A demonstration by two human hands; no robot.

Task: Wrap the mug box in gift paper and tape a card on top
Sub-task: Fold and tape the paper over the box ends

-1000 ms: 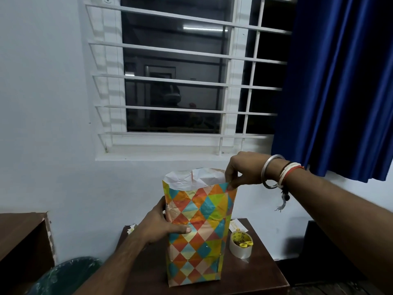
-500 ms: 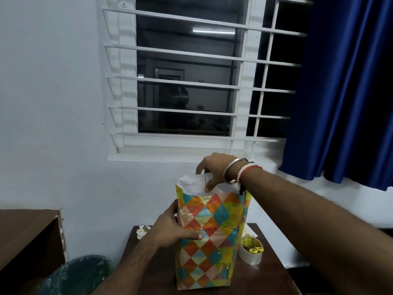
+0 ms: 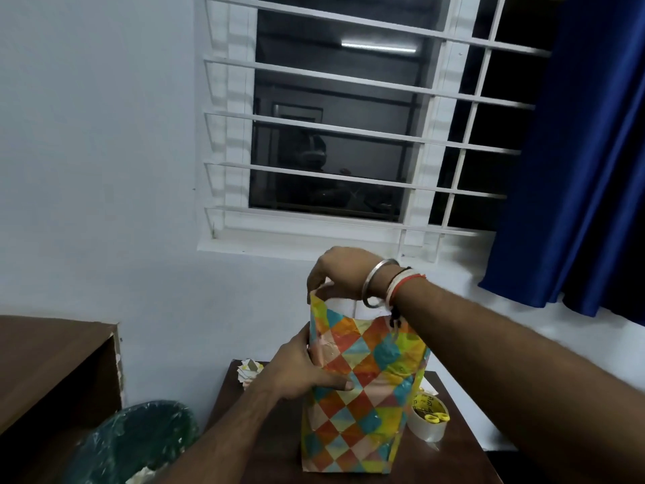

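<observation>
Multicoloured gift paper (image 3: 366,396) stands on the desk (image 3: 265,459), your left hand (image 3: 296,372) gripping its side, your right hand (image 3: 342,274) pinching its top.

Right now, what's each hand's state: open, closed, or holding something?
Left hand: grips the wrapped box by its side.
Right hand: pinches the gift paper at its open top.

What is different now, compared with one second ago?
The right hand let go of the right top corner of the paper, moved left across the open top and now curls over its left edge. The left hand holds the box as before; the tape has not moved.
</observation>
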